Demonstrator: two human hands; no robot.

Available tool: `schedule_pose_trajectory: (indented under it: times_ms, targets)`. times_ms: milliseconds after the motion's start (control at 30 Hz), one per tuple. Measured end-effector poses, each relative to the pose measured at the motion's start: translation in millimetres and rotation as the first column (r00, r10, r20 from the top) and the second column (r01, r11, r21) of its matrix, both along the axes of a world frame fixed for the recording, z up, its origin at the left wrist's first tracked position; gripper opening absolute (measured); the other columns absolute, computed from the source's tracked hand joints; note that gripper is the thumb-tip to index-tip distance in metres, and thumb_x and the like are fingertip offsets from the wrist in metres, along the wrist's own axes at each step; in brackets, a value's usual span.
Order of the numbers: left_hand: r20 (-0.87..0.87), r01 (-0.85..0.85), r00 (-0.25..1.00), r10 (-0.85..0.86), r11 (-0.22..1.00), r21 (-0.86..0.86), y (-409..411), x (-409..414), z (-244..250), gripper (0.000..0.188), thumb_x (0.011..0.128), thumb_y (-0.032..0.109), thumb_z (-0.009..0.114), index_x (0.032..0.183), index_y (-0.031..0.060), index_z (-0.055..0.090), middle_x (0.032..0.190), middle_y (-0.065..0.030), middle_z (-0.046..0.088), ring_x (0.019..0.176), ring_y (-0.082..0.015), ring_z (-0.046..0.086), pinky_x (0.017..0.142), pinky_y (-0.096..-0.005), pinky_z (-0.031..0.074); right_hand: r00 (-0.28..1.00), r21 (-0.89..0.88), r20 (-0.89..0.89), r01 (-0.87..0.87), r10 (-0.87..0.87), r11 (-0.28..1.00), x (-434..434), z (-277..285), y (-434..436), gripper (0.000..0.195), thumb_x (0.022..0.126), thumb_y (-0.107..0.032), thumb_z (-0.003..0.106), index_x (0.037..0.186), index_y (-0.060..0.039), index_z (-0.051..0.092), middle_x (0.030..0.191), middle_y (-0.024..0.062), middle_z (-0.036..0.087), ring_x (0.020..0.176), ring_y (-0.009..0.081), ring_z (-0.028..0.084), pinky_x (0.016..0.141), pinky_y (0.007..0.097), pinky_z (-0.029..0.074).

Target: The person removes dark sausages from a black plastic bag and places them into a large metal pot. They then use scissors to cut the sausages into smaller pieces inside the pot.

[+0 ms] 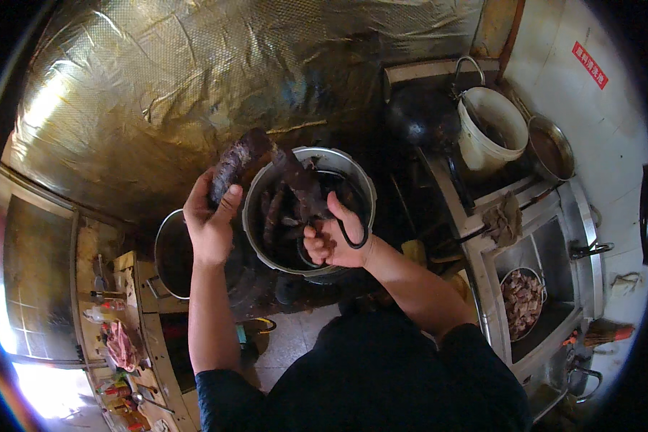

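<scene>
My left hand (210, 227) grips one end of a long, dark brown piece of what looks like meat (237, 162). The piece bends at the top and hangs down on the right, over a metal pot (250, 237). Several dark, elongated pieces (272, 216) lie inside that pot. Above its near right side, my right hand (340, 237) is closed around scissors with black loop handles (355, 243). One loop sits around the base of the thumb. The scissor blades are hidden by shadow and dark meat, so I cannot tell whether they touch the piece.
Left of the pot stands another metal pot (164, 294). Foil sheeting (194, 70) covers the wall behind. At right are a black wok (418, 121), a white bucket (486, 151) and a sink (559, 270) holding a basin of cut meat (521, 305). Raw meat (121, 345) lies on the left counter.
</scene>
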State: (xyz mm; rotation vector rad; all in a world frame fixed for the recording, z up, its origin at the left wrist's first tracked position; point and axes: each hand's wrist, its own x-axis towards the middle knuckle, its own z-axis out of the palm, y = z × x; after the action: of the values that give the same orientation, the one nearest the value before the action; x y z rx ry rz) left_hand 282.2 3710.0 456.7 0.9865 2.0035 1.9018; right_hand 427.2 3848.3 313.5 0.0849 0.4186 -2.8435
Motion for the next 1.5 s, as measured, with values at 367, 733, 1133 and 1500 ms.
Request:
schedule_pose_trajectory:
  times_ms: [367,733,1133,1500]
  targets:
    - [0.046,0.03,0.999,-0.029,0.999,-0.015,-5.0,-0.3,-11.2,0.034,0.088,0.011,0.067,0.118,-0.0023,0.057,0.094,0.0003,0.062,0.081,-0.0062,0.054,0.073,-0.0199,0.043,0.978,0.164,0.139,0.13,-0.154,0.978,3.8,-6.7,22.9,0.07,0.076,-0.082,0.043,0.059,-0.0145,0.041,0.048,-0.0071,0.028,0.036,0.0049,0.026,0.035,0.0197,0.021]
    - [0.075,0.064,0.995,-0.06,0.997,-0.054,-2.9,-1.0,-19.3,0.037,0.088,0.021,0.067,0.118,0.0021,0.059,0.079,0.0037,0.056,0.065,-0.0058,0.046,0.058,-0.0215,0.037,0.979,0.291,0.156,0.081,-0.131,0.953,25.7,0.7,45.6,0.074,0.072,-0.088,0.035,0.066,-0.0138,0.042,0.053,-0.005,0.031,0.041,0.0073,0.027,0.038,0.0208,0.022]
    - [0.281,-0.039,0.958,0.056,0.997,-0.064,1.1,-1.7,-45.2,0.016,0.09,0.021,0.064,0.096,0.0073,0.059,0.072,0.0029,0.052,0.063,-0.0084,0.046,0.059,-0.0235,0.035,0.878,0.501,0.212,0.279,-0.429,0.819,70.5,32.2,60.8,0.073,0.078,-0.085,0.032,0.067,-0.0133,0.041,0.049,-0.0044,0.031,0.039,0.01,0.03,0.04,0.0226,0.024]
    - [0.597,-0.023,0.789,0.143,0.979,-0.205,56.4,33.0,-128.0,0.039,0.092,0.024,0.063,0.124,0.0073,0.048,0.109,-0.0036,0.058,0.091,-0.0138,0.052,0.074,-0.0289,0.044,0.813,0.617,0.152,0.366,-0.562,0.697,135.8,29.7,46.2,0.071,0.085,-0.079,0.024,0.071,-0.0123,0.041,0.054,-0.0026,0.034,0.045,0.0114,0.033,0.046,0.0251,0.03]
